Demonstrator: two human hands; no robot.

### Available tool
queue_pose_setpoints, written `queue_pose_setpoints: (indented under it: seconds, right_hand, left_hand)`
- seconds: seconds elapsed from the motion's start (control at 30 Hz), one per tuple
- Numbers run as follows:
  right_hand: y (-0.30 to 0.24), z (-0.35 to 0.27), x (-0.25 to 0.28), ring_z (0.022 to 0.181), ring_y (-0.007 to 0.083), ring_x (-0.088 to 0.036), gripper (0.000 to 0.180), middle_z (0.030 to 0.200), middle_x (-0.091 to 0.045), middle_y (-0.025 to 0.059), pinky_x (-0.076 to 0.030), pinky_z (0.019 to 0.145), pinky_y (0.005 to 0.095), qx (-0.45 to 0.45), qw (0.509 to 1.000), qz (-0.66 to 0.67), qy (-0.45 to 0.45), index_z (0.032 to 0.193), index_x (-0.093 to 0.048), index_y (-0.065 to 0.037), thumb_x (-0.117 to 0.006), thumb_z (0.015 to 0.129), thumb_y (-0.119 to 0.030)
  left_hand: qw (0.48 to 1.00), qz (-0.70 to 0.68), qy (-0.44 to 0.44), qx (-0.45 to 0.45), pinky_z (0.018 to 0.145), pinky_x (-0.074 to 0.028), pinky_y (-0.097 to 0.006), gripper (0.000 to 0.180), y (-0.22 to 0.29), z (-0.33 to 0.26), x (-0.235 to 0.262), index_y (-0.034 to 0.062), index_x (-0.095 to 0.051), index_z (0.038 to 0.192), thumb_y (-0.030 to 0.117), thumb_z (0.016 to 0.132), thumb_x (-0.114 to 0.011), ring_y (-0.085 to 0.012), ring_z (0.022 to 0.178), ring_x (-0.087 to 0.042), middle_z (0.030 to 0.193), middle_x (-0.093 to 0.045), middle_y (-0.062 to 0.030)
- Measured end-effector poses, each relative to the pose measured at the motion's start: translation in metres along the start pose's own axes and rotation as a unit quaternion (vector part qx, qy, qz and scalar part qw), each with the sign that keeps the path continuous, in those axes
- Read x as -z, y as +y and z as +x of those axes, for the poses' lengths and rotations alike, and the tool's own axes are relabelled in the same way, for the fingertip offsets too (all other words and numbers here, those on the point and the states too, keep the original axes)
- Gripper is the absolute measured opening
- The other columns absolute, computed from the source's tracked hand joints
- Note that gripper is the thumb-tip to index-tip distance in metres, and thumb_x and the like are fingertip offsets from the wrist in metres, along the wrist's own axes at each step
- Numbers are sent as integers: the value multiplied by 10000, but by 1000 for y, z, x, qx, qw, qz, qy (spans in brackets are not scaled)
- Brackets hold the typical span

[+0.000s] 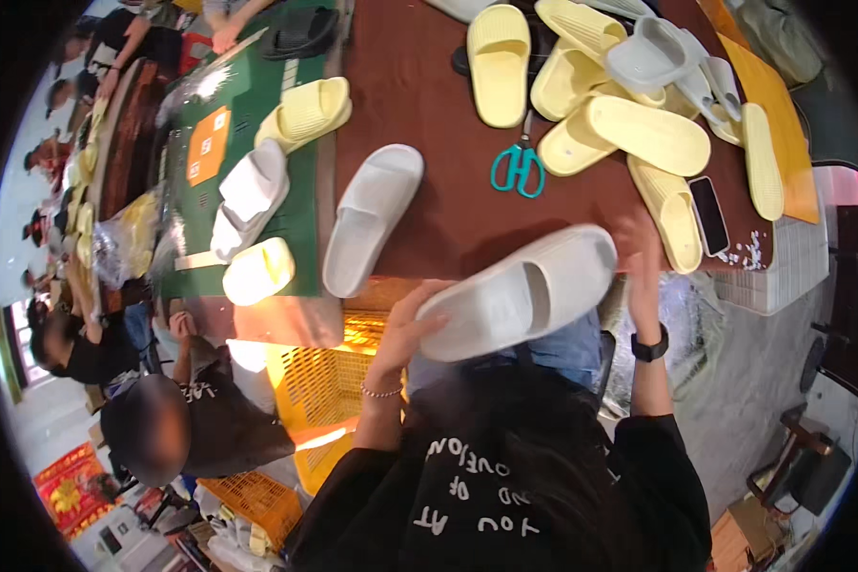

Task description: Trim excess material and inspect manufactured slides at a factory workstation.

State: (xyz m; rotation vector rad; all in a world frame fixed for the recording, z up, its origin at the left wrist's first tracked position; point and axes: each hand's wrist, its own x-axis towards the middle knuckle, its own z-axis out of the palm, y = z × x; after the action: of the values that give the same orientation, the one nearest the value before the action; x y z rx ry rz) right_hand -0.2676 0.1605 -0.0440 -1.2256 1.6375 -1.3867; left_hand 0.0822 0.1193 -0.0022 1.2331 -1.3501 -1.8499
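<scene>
Slipper [520, 294], white smooth foam with a ridged strap, is held over the table [419, 76] edge: left hand [405, 329] cups its heel, right hand [639, 257] fingers curl at its toe. Yellow slippers [620, 124] lie piled by teal scissors [518, 168]. Yellow mesh crate [329, 386] sits below.

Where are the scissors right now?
The teal scissors lie on the brown table, between the white slipper and the pile of yellow slippers.
</scene>
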Motion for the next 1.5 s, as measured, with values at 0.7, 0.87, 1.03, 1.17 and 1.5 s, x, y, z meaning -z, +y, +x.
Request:
queue_pose_setpoints:
  seconds: [0.7,0.87,1.03,1.17,1.5]
  right_hand:
    - [-26,-92,-105,614,19,-475,245,816,-570,-53,-350,464,182,-390,830,102,-385,1088,-586,-80,-593,907,-246]
    - [-42,-84,-110,551,33,-428,265,795,-551,-28,-314,418,178,-420,856,165,-251,1135,-534,-70,-539,936,-246]
    - [-41,-65,-150,488,36,-359,206,729,-513,-28,-274,408,191,-424,805,233,-344,1111,-530,-53,-507,947,-175]
    - [-38,-68,-173,483,57,-367,162,722,-492,-14,-282,397,208,-445,788,270,-329,1049,-511,-59,-529,930,-168]
    - [-46,-69,-207,436,111,-440,133,730,-536,48,-319,358,246,-411,836,310,-190,1043,-487,-54,-507,938,-134]
  left_hand:
    - [873,314,368,68,681,-486,-444,432,-145,25,148,-6,-619,801,418,879,-596,-395,780,-633,753,-640,-216]
    - [903,251,334,104,668,-485,-375,408,-83,60,49,-36,-568,911,364,871,-639,-303,820,-657,864,-651,-232]
    - [920,157,353,-69,715,-522,-408,250,-104,53,47,-13,-566,1003,214,898,-577,-283,856,-670,891,-677,-162]
    - [934,34,348,-72,705,-535,-398,236,-109,59,42,-9,-563,1034,183,899,-568,-273,846,-669,913,-670,-148]
    - [908,-280,306,-54,679,-568,-372,238,-112,58,41,0,-553,1113,107,900,-545,-249,819,-667,970,-654,-111]
